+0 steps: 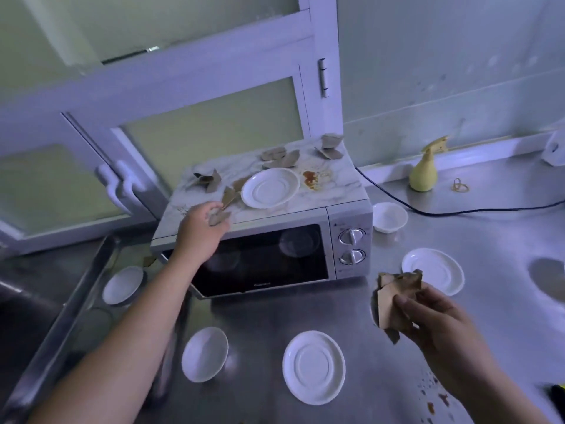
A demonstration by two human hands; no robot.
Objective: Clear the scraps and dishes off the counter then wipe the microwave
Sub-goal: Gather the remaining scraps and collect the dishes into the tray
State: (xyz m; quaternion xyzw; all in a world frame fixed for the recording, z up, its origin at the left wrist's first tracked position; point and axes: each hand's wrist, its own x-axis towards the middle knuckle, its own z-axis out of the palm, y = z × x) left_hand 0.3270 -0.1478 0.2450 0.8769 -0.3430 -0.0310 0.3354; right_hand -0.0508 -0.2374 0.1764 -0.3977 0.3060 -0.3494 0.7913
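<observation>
**Both hands holding cardboard at the microwave (269,261)**

Left hand (201,221) reaching over the front left edge of the marbled microwave top, fingertips pinching one torn brown scrap (219,216). Right hand (437,316) raised above the steel counter (489,228) in front of the dials, fingers and thumb gripping a wad of cardboard pieces (394,298).

On the microwave top: white top saucer (270,187) at centre, loose scraps (209,180) to its left, more scraps (281,159) behind it, orange stain (310,179) just to its right.

On the counter: small bowl (389,217) beside the microwave's right wall, right saucer (432,270) just beyond the wad, front saucer (314,367) and front bowl (204,354) nearer the person, left bowl (123,284) by the sink edge. Near the wall, yellow spray bottle (423,175).
</observation>
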